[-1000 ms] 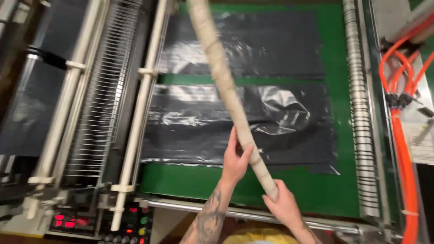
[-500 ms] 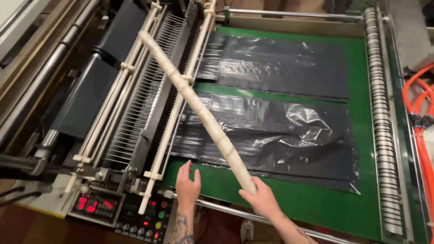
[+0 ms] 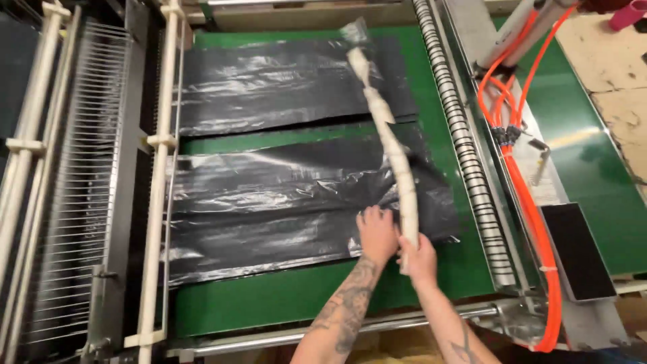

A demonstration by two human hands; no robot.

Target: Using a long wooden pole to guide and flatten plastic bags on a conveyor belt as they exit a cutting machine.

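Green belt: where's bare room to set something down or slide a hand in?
A bare strip of green belt runs between the near black plastic sheet and the front rail. A thin green gap separates it from the far sheet. It is crowded by the hands, left and right gripping the wrapped stick.

Left hand (image 3: 377, 232): bare; no glove, ring or band is seen.
Left forearm: uncovered; no sleeve is seen down to the frame's lower edge. Dense dark tattoo work is noted from the wrist downward, in interlaced, patterned shapes; the motifs cannot be made out.
Right hand (image 3: 419, 259): bare; no glove is seen. The fingers are largely hidden from view.
Right forearm: uncovered, with no sleeve in view. One dark line tattoo, of crossing strokes, is noted on the lower forearm near the frame's edge.
Wrists: no watch or strap is observed on either.
Clothing: none is shown; only hands and forearms are recorded.
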